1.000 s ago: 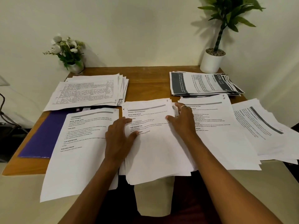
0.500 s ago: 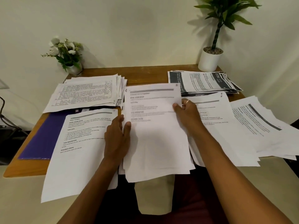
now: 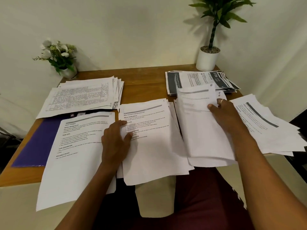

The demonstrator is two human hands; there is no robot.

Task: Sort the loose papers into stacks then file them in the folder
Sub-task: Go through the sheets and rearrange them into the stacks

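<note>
Over right stack [image 3: 211, 163]: right grip [image 3: 221, 112] pinches blurred printed sheet [image 3: 196, 103]; left grip [image 3: 116, 138] flat on middle stack [image 3: 149, 155].

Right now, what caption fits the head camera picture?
Sorting papers: right hand holds a sheet, left hand touches the middle stack.

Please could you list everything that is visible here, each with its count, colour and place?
table: one, brown wood, under everything.
folder: one, purple, front left, partly under papers.
paper stacks: six, white printed, across the table; the back right one dark-banded.
held sheet: one, white, lifted above the right-centre stack.
flower bouquet: one, white blooms, back left corner.
potted plant: one, green, white pot, back right corner.
left hand: one, flat on the centre stack.
right hand: one, ringed, pinches the held sheet.
</note>
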